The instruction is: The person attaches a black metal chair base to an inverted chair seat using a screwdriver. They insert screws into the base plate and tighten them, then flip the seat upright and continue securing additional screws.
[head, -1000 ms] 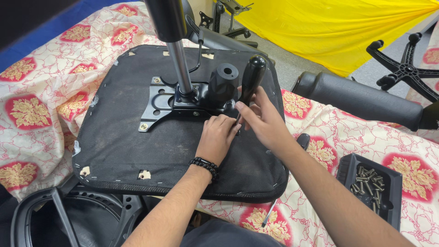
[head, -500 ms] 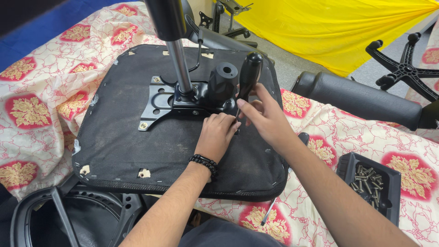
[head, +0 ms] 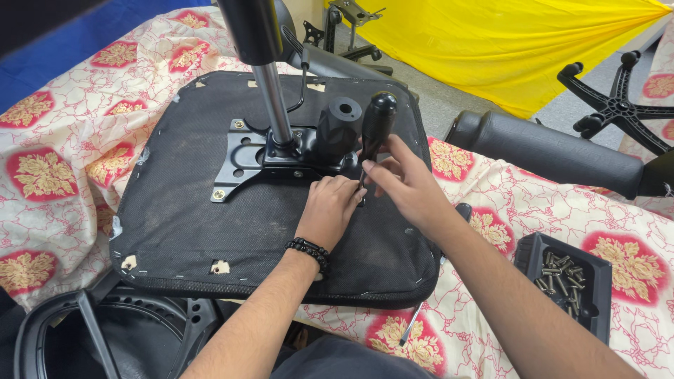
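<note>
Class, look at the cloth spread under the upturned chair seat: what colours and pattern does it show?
The cloth is cream with pink vine lines and red medallions holding gold flowers, seen in the head view.

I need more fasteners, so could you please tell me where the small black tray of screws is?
In the head view, the small black tray of screws lies at the lower right on the floral cloth, right of the person's right forearm.

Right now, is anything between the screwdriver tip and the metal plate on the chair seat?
Partly. The right hand holds the screwdriver upright over the near right corner of the metal plate. The left hand rests there, its fingers hiding the tip, so contact cannot be confirmed.
</note>
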